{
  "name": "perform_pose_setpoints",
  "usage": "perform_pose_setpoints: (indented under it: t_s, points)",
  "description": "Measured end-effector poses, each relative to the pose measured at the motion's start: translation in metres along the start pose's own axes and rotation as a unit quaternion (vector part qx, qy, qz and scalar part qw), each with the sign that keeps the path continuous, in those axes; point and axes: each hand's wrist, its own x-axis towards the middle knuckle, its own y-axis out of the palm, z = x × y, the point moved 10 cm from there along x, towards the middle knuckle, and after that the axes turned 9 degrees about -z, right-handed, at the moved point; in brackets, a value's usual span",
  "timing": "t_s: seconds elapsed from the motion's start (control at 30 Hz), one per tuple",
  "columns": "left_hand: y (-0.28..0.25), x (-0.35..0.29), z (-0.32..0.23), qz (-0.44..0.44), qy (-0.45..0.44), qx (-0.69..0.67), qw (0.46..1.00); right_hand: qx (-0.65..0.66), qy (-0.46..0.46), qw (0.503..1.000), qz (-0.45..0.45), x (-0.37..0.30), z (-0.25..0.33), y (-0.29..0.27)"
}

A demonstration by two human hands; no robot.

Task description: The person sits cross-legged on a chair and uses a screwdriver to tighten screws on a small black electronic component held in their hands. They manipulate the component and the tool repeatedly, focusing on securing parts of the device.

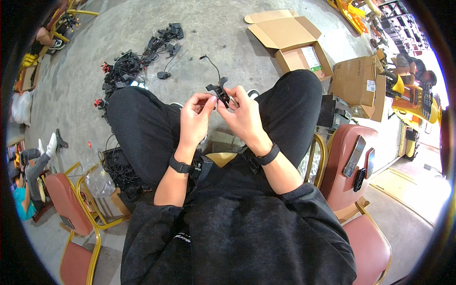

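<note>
In front of my lap, my right hand (pixel 243 116) grips a small black plastic part (pixel 218 89) with a forked top end. A thin black cable (pixel 216 67) rises from this part and bends left to a small tip with a reddish spot. My left hand (pixel 194 116) is closed in a pinch against the part's lower left side. What its fingertips hold is too small to make out. The two hands nearly touch each other. Fingers partly hide the lower end of the part.
Tangled black cables and parts (pixel 124 69) lie on the floor ahead to the left. Ahead right are an open cardboard box (pixel 283 35) and a taller carton (pixel 354 80). A reddish chair (pixel 336 183) holding phones stands at my right. Other people sit at the far left and right.
</note>
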Motion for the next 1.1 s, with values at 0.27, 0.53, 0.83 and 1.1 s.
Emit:
perform_pose_setpoints:
  t_s: [0.27,0.53,0.83,1.1]
  points:
    - [-0.004,-0.013,-0.043,-0.052,0.204,0.167,0.963,-0.087,-0.014,0.996,-0.001,0.001,0.012,-0.005]
    - [-0.173,-0.026,-0.109,-0.322,0.105,0.16,0.927,-0.106,-0.01,0.994,-0.023,0.002,0.004,-0.017]
    - [-0.378,-0.062,0.156,-0.179,-0.095,0.107,0.973,-0.107,-0.008,0.994,0.007,0.0,0.006,0.004]
    - [-0.243,-0.102,0.228,-0.131,-0.33,-0.058,0.933,-0.126,-0.004,0.992,0.024,0.001,0.005,0.013]
